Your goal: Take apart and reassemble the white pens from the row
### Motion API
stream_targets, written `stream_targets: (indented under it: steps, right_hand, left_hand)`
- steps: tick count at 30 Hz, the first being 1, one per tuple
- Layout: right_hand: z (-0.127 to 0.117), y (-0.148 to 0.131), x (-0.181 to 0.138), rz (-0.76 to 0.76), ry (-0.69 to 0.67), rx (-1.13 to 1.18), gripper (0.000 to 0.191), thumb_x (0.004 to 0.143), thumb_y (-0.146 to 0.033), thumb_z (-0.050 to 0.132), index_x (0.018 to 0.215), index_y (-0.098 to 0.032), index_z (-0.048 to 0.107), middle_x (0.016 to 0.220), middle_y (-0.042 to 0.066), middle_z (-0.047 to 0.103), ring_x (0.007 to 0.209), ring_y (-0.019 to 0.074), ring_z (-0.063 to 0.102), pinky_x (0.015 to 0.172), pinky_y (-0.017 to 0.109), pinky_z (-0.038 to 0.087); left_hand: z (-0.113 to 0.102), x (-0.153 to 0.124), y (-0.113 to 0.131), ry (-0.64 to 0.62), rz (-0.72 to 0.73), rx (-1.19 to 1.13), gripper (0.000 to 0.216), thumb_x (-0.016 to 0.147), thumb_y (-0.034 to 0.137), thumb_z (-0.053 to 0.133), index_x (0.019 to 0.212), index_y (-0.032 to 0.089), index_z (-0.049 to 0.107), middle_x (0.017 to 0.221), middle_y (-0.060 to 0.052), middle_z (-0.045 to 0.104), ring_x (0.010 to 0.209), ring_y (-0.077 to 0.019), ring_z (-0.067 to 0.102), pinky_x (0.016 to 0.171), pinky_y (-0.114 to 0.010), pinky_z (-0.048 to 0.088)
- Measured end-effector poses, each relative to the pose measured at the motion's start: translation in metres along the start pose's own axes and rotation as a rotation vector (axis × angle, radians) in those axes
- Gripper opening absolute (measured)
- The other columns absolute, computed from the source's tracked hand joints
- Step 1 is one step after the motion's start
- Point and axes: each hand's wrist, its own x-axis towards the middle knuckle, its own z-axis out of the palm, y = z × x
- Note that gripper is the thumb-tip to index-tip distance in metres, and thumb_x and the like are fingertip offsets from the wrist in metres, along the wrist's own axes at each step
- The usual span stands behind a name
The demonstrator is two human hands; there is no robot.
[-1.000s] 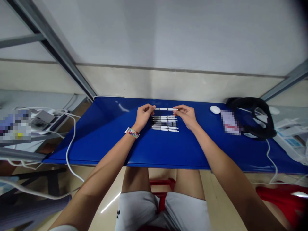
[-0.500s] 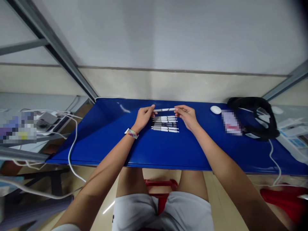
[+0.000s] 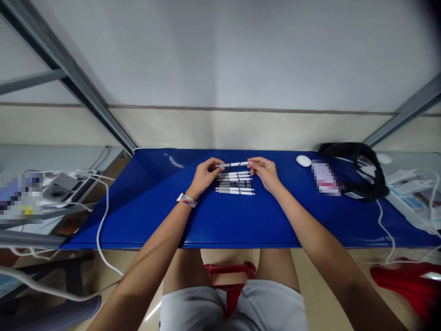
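Note:
A white pen (image 3: 237, 164) with dark markings is held level between my two hands, just above the far side of a row of pens. My right hand (image 3: 267, 173) is closed in a pinch on its right end. At the pointed left end, my left hand (image 3: 206, 174) is closed, with thumb and fingers around the tip. Below the held pen, several white and grey pens (image 3: 235, 190) lie side by side on the blue table (image 3: 220, 220), their points to the left. A multicoloured woven band (image 3: 188, 199) circles my left wrist.
On the right of the table are a white mouse-like oval object (image 3: 303, 161), a blurred-out packet (image 3: 325, 177) and a black headset-like strap (image 3: 367, 191). White cables (image 3: 103, 220) hang over the left edge. A wall (image 3: 220, 128) stands behind the table.
The pen's dark marking now shows nearer its left end, and its point is visible there. My left fingers have shifted around that end. The whole view has tilted slightly upward.

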Motion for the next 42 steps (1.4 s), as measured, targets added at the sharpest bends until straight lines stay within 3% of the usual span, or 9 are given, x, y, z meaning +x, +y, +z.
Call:
stream_targets:
  steps: [4,13,18,21,24,30,35,42]
  right_hand:
    - [-0.003,0.003,0.001,0.006,-0.057,-0.024,0.034,0.074,-0.045,0.093,0.097,-0.022,0.083,0.081,0.002,0.076,0.064,0.0134,0.063,0.064,0.031,0.051]
    - [0.0,-0.003,-0.002,0.038,-0.094,0.054,0.03,0.072,-0.041,0.096,0.093,-0.023,0.085,0.081,0.002,0.077,0.069,0.014,0.066,0.071,0.031,0.055]
    - [0.0,-0.002,-0.002,0.035,-0.078,0.054,0.032,0.069,-0.041,0.098,0.093,-0.023,0.085,0.077,0.001,0.075,0.071,0.0148,0.067,0.073,0.032,0.055]
    - [-0.004,-0.002,0.0,0.048,-0.05,0.058,0.035,0.07,-0.042,0.097,0.095,-0.022,0.084,0.082,0.003,0.076,0.071,0.0153,0.066,0.073,0.033,0.056]
    - [-0.008,-0.002,0.004,0.056,-0.024,0.073,0.035,0.07,-0.042,0.096,0.095,-0.022,0.083,0.083,0.004,0.076,0.071,0.0157,0.064,0.072,0.034,0.056]
    - [-0.013,0.0,0.008,0.04,0.033,0.09,0.03,0.071,-0.041,0.092,0.091,-0.021,0.081,0.079,0.003,0.071,0.068,0.0146,0.061,0.068,0.033,0.055]
    - [-0.014,0.001,0.01,0.043,0.11,0.063,0.03,0.07,-0.042,0.089,0.09,-0.021,0.081,0.077,0.003,0.071,0.066,0.0144,0.06,0.065,0.032,0.053]
    - [-0.017,0.002,0.013,0.047,0.21,0.037,0.028,0.069,-0.04,0.087,0.087,-0.021,0.08,0.072,0.001,0.069,0.063,0.0134,0.059,0.062,0.03,0.051]
  left_hand:
    - [-0.003,-0.001,0.001,0.023,-0.057,0.076,0.048,0.102,0.057,0.061,0.077,0.02,0.076,0.073,-0.004,0.072,0.071,-0.0183,0.063,0.071,-0.031,0.045]
    - [-0.004,0.003,0.001,0.061,-0.07,0.059,0.052,0.1,0.062,0.063,0.072,0.02,0.076,0.064,-0.002,0.065,0.062,-0.0159,0.056,0.064,-0.03,0.041]
    - [-0.005,0.004,0.001,0.09,-0.118,0.009,0.068,0.1,0.069,0.058,0.053,0.02,0.061,0.049,0.001,0.046,0.051,-0.0132,0.041,0.057,-0.032,0.031]
    - [-0.006,0.006,-0.003,0.124,-0.109,-0.021,0.059,0.097,0.066,0.065,0.062,0.019,0.069,0.058,-0.001,0.058,0.057,-0.0144,0.049,0.061,-0.031,0.036]
    - [-0.006,0.008,-0.009,0.147,-0.091,-0.097,0.038,0.09,0.056,0.077,0.086,0.019,0.08,0.077,-0.004,0.072,0.073,-0.0177,0.062,0.073,-0.031,0.046]
    - [-0.007,0.009,-0.017,0.172,-0.133,-0.186,0.032,0.086,0.042,0.08,0.108,0.019,0.083,0.09,-0.007,0.078,0.084,-0.0203,0.068,0.082,-0.034,0.052]
    - [-0.008,0.01,-0.02,0.18,-0.139,-0.196,0.03,0.086,0.038,0.078,0.109,0.02,0.084,0.089,-0.006,0.078,0.084,-0.02,0.067,0.082,-0.034,0.052]
    - [-0.006,0.012,-0.019,0.175,-0.12,-0.21,0.026,0.089,0.043,0.077,0.097,0.018,0.083,0.085,-0.005,0.075,0.081,-0.0181,0.064,0.08,-0.032,0.05]
